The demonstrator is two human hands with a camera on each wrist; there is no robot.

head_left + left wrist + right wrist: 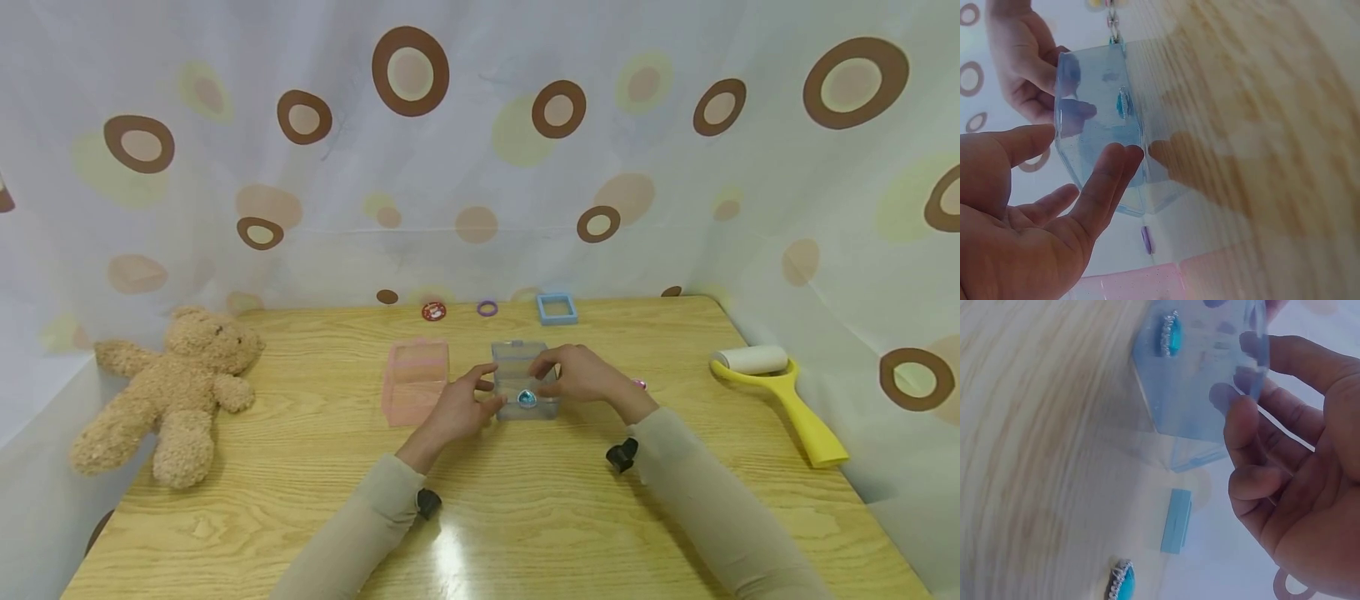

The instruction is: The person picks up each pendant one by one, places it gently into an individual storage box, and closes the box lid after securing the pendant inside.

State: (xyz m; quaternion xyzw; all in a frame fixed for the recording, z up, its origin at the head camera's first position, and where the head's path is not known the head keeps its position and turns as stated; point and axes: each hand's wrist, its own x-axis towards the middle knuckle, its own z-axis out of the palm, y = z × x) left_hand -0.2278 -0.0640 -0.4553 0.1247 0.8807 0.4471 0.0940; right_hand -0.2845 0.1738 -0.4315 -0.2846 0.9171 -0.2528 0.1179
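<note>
A clear bluish plastic box stands in the middle with its lid tipped back. Within it lies a teal gem with a silvery beaded edge, seen through the wall in both wrist views. At the box's left side is my left hand, fingers extended; in the left wrist view its thumb and fingertips are at the wall, contact unclear. My right hand reaches over the right rim, thumb and forefinger spread. Its fingertips show through the plastic, with nothing seen between them.
A pink clear box stands left of the bluish one. Behind lie a red round badge, a purple ring and a blue square frame. A pink gem, a yellow-handled lint roller and a teddy bear flank them.
</note>
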